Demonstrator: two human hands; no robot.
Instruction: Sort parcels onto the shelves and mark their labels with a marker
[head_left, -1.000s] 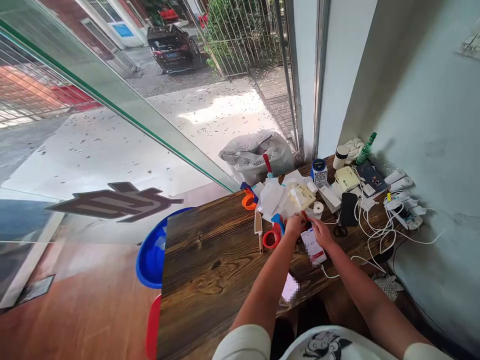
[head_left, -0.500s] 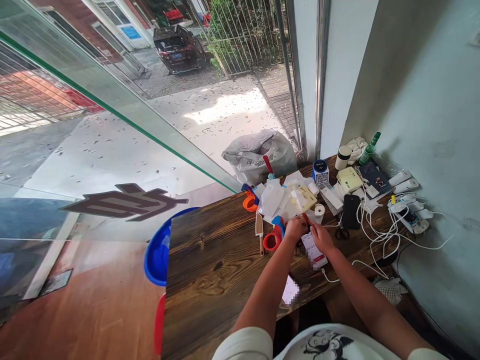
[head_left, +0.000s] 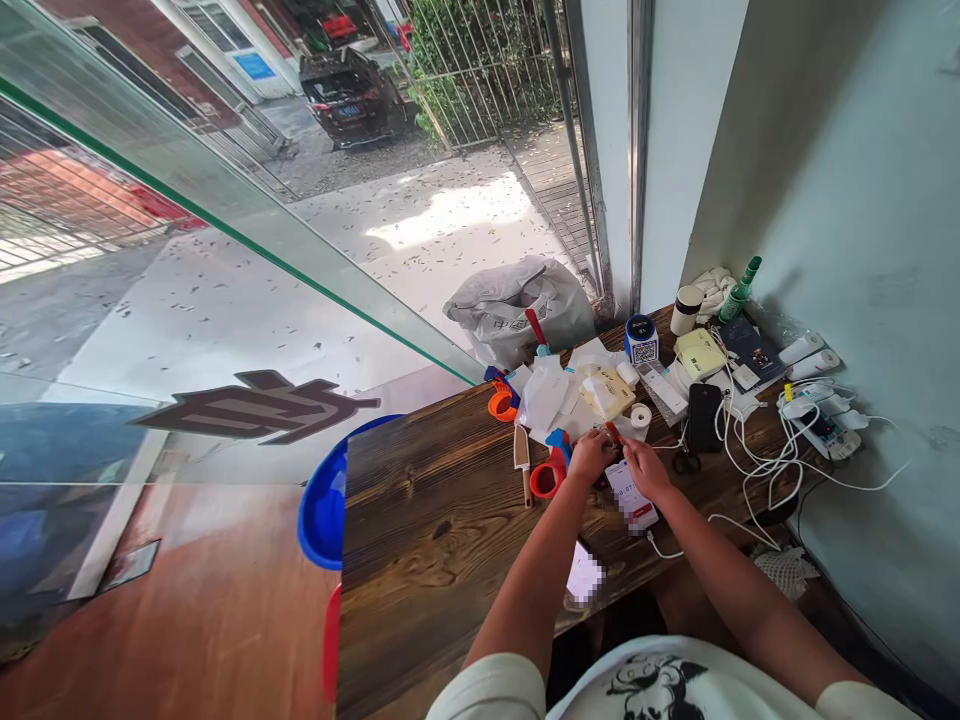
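Both of my hands are together over the wooden table (head_left: 420, 540). My left hand (head_left: 592, 455) is closed, its fingers bent downward; what they hold is hidden. My right hand (head_left: 643, 468) is closed around a slim red handle-like piece (head_left: 613, 432), which points up between the two hands. What lies below that piece cannot be made out. Under my right wrist lies a phone (head_left: 631, 496) with a timer on its lit screen and a white cable. Left of my left hand sit a red tape dispenser (head_left: 546, 482) and a brown-and-white brush-like tool (head_left: 523, 465).
Papers (head_left: 544, 395), an orange tape dispenser (head_left: 502, 402), a white roll (head_left: 640, 417) and a black phone (head_left: 703, 418) lie beyond my hands. Tangled white cables (head_left: 750, 460) spread right. A second phone (head_left: 583, 578) lies near the front edge. A blue basin (head_left: 322, 510) stands left.
The whole view has shifted slightly. My hands stay close together in nearly the same place, and the red piece remains in my right hand.
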